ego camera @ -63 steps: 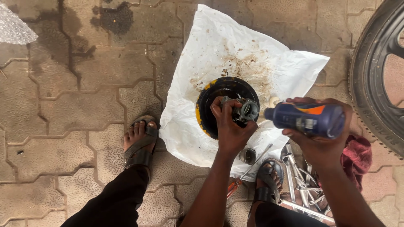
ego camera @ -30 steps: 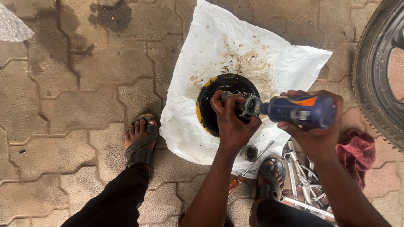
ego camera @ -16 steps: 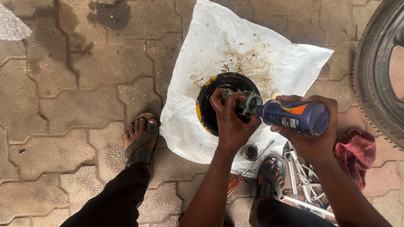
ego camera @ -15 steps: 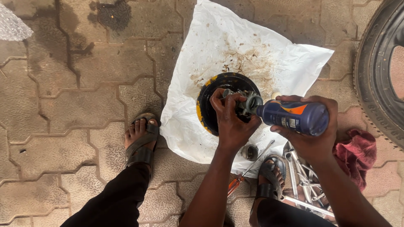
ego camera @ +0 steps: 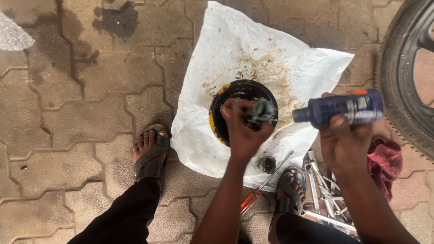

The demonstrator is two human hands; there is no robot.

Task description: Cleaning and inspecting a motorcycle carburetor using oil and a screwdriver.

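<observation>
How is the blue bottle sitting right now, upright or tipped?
Tipped. The blue bottle lies sideways in the right hand, its neck pointing left toward the metal part the left hand holds.

Hands (ego camera: 244, 131) with metal part (ego camera: 260, 111) and blue bottle (ego camera: 341, 108)

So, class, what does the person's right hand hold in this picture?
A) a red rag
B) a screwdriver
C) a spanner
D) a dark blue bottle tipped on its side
D: the right hand grips a dark blue bottle lying sideways, its nozzle aimed at the small metal part held in the left hand.
</observation>
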